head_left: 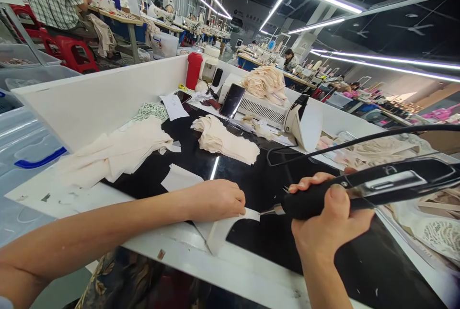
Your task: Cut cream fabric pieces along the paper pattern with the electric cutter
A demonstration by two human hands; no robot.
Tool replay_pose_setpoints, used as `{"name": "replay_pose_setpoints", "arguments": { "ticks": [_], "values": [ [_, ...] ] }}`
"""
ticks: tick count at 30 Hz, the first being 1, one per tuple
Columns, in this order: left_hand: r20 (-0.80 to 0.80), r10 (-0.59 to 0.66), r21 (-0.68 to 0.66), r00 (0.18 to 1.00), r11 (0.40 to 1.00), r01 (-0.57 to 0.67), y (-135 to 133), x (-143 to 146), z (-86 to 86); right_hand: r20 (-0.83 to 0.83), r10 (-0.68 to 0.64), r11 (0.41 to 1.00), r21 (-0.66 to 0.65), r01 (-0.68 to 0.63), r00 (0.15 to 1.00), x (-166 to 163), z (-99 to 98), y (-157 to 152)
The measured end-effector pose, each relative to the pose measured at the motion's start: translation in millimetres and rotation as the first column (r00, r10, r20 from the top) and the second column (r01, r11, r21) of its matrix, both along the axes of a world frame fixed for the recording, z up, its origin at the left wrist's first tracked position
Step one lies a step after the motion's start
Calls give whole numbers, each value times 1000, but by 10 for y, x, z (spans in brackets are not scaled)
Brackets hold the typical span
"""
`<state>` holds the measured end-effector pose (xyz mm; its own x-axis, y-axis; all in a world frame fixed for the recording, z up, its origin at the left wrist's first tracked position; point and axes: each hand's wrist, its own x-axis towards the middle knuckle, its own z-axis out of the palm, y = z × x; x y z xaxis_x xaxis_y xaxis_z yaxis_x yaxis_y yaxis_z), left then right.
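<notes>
My left hand (219, 199) is closed, pinching a small curved piece of cream fabric (221, 232) against the black table top near its front edge. My right hand (332, 218) is wrapped round a black corded hand tool (309, 201) with a narrow metal tip. That tip meets the fabric piece's right end, just beside my left fingers; whether it presses or only touches I cannot tell. Behind my left hand lies another pale cut piece (181, 178). Farther back, a stack of cream fabric pieces (226, 139) rests on the black surface.
A larger cream fabric pile (118, 151) spreads on the left. At the back are a white vented machine (260, 108) topped with cloth, a phone (233, 100) and a red bottle (194, 70). The tool's black cord (359, 141) arches at right. White side boards (108, 103) border the table.
</notes>
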<state>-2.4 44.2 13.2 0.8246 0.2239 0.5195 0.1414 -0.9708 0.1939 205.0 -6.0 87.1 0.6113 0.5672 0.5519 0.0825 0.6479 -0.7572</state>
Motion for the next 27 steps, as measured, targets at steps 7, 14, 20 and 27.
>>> {"name": "replay_pose_setpoints", "arguments": {
  "ticks": [7, 14, 20, 27],
  "values": [
    [-19, 18, 33, 1000, 999, -17, -50, -10, 21, 22, -22, 1000, 4, 22, 1000, 10, -13, -24],
    [-41, 11, 56, 999, 998, -9, -56, -32, 26, 18, -3, 1000, 19, 2, 1000, 6, -49, -34],
    [-21, -4, 97, 1000, 995, 6, -59, -69, 47, 17, -13, 999, 36, 12, 1000, -34, -34, -25],
    [-60, -8, 113, 998, 994, 15, -40, -95, 40, -19, 19, 999, 26, -19, 1000, -105, 24, -26]
  ]
}}
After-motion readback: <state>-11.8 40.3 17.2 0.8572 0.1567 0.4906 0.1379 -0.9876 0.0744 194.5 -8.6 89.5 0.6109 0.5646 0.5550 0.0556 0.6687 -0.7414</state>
